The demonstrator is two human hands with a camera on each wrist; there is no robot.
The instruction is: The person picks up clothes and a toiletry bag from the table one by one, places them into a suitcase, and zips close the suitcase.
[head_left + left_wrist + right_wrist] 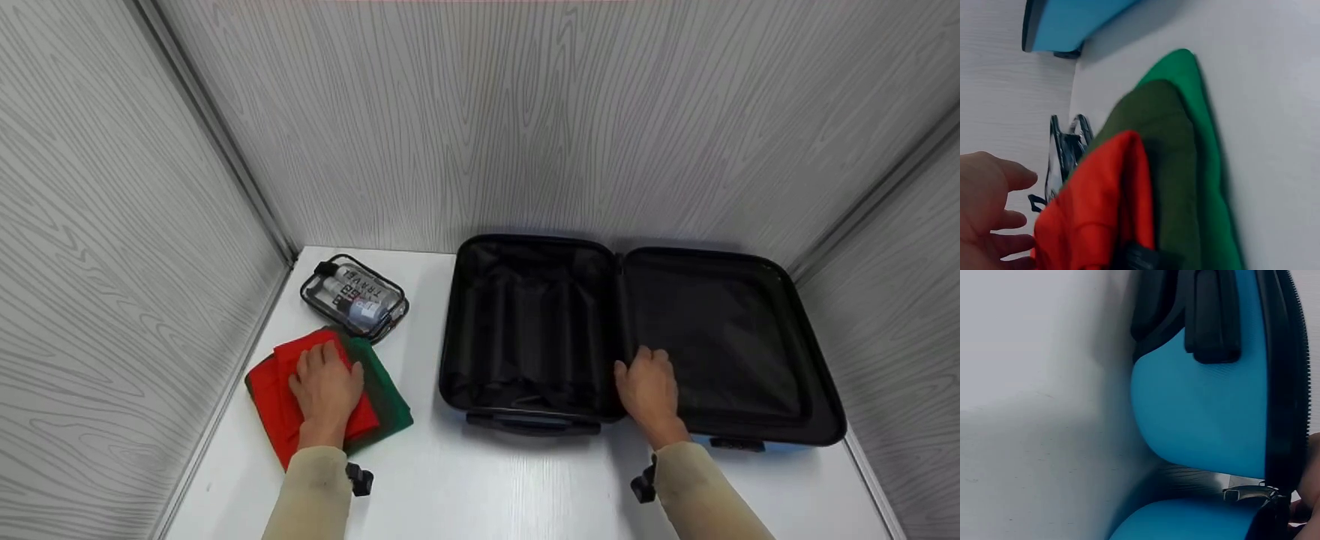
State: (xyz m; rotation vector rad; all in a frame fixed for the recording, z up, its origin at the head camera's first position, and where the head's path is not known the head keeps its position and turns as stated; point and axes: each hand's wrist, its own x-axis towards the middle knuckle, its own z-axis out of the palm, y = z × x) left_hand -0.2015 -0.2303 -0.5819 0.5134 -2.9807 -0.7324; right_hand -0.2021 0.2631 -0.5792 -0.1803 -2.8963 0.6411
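My left hand [326,386] rests on a folded red cloth [271,397] at the left of the table. Its fingers are relaxed; the left wrist view shows them beside the red fabric. Beneath lie a dark green cloth [1157,121] and a brighter green cloth [1185,70]. An opened suitcase, black inside and blue outside, lies in the middle and right. My right hand [651,386] touches its edge where the left half [529,330] meets the right half [727,345]. The right wrist view shows only part of that hand, beside the zipper [1297,354].
Behind the cloths sits a clear travel pouch [360,296] with black trim and several bottles inside. A carry handle [532,426] projects from the suitcase's front. Grained grey panels [525,120] enclose the white table [495,487] at the back and sides.
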